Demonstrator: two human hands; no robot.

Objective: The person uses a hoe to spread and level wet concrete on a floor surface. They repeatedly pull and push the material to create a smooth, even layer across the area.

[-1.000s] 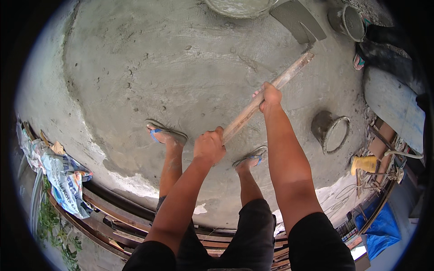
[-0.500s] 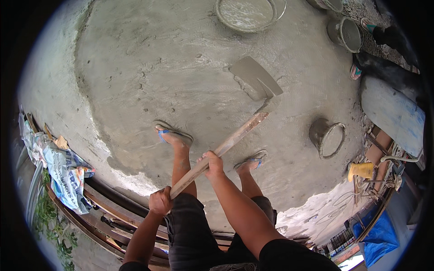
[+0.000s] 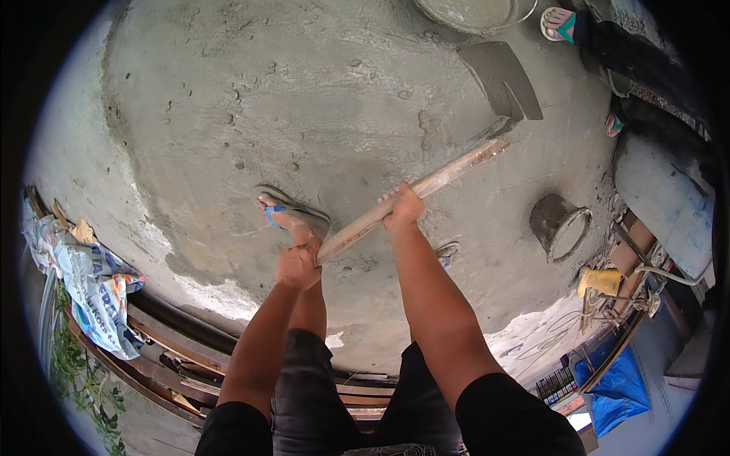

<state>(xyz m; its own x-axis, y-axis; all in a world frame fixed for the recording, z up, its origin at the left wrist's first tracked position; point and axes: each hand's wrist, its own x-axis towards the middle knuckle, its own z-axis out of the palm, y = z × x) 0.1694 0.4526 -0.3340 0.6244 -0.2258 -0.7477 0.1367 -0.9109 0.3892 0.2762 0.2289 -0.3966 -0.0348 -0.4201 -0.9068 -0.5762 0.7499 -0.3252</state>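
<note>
Both my hands are closed round the wooden handle of a hoe [image 3: 430,185]. My left hand [image 3: 298,266] grips the butt end, close above my sandalled left foot [image 3: 293,219]. Farther up the handle my right hand [image 3: 403,207] is wrapped round it. The hoe slants away to the upper right, and its broad blade [image 3: 502,80], coated in grey mud, is over the wet cement [image 3: 304,114]. Whether the blade touches the cement I cannot tell. My right foot is mostly hidden behind my right forearm.
A round tub [image 3: 475,15] of grey mix stands at the far edge, a bucket [image 3: 559,226] on the right. Another person's sandalled foot [image 3: 559,25] is near the blade. A yellow container [image 3: 599,282] lies by scrap wood at right; plastic sacks [image 3: 95,292] lie at left.
The hoe has moved forward and to the right, its blade now nearer the tub. Both my hands have gone forward with it. The other person's foot has come closer to the tub.
</note>
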